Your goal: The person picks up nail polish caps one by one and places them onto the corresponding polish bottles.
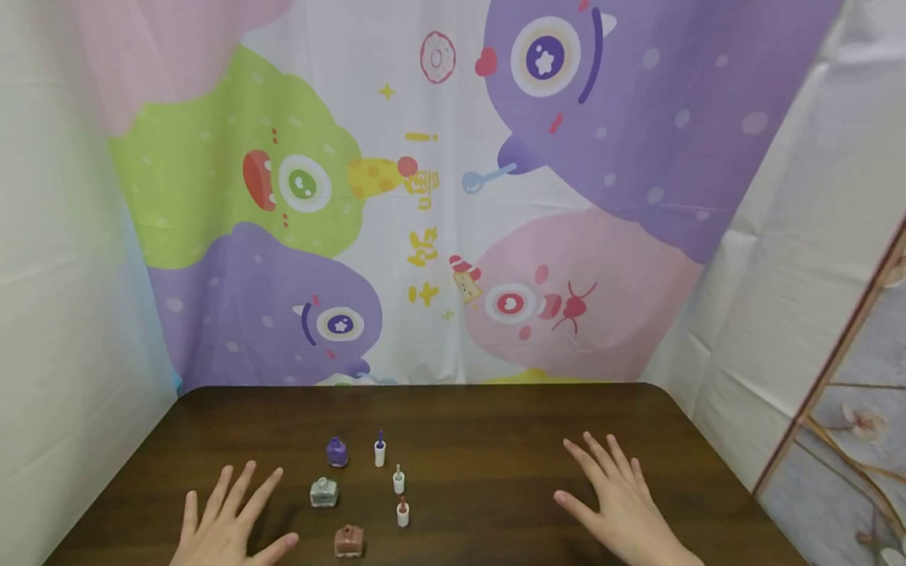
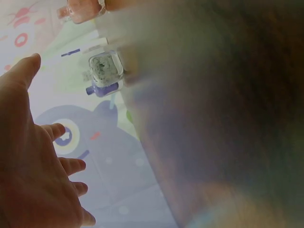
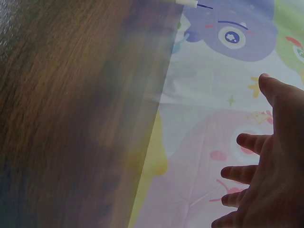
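Observation:
Three uncapped nail polish bottles stand left of centre in the head view: purple (image 1: 336,453), glittery silver (image 1: 323,494) and reddish brown (image 1: 349,542). To their right, three white caps stand with brushes pointing up: the purple-brush cap (image 1: 380,453), the silver-brush cap (image 1: 399,481) and the brown-brush cap (image 1: 403,514). My left hand (image 1: 230,515), fingers spread, is left of the bottles and holds nothing. Well to the right of the caps, my right hand (image 1: 619,499) is also spread, holding nothing. In the left wrist view, the silver bottle (image 2: 105,69) partly covers the purple one.
The dark wooden table (image 1: 495,424) has rounded far corners. Behind it hangs a curtain (image 1: 439,346) printed with cartoon monsters. Pale cloth (image 1: 64,275) hangs at the left, and a flower-patterned panel (image 1: 849,440) stands at the right.

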Motion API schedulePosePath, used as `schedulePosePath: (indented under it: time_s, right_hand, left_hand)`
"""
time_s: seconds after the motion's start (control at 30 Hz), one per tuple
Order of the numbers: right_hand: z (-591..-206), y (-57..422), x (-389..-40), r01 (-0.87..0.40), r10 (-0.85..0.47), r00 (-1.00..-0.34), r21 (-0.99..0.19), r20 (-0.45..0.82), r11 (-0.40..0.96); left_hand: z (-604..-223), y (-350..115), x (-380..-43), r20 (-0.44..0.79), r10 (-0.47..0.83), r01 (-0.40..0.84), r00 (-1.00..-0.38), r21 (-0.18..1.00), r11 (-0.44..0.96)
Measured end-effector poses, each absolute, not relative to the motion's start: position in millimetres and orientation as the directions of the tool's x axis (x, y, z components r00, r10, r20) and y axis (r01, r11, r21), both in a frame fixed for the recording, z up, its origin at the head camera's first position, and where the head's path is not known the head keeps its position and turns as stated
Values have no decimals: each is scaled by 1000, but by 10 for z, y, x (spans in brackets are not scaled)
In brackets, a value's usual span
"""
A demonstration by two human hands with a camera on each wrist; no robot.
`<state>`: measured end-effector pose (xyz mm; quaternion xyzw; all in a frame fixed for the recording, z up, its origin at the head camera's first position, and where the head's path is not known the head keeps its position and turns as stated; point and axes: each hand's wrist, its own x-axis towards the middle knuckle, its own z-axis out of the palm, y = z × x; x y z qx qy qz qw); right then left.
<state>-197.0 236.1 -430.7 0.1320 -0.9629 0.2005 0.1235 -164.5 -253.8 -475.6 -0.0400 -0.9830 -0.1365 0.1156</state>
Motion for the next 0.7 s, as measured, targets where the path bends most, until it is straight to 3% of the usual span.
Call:
schedulePosePath:
  time_s: [0.5, 0.7]
  right_hand:
    - [-4308, 2202, -2004, -382, -268, -906, -360, 327, 851]
    - [-4307, 2041, -2069, -441, -354, -897, -487, 265, 754]
  left_hand:
    - [-4634, -2477, -1634, 302, 127, 215, -945, 277, 937]
    - [-4549, -2380, -1620, 380, 186, 296, -906, 255, 920]
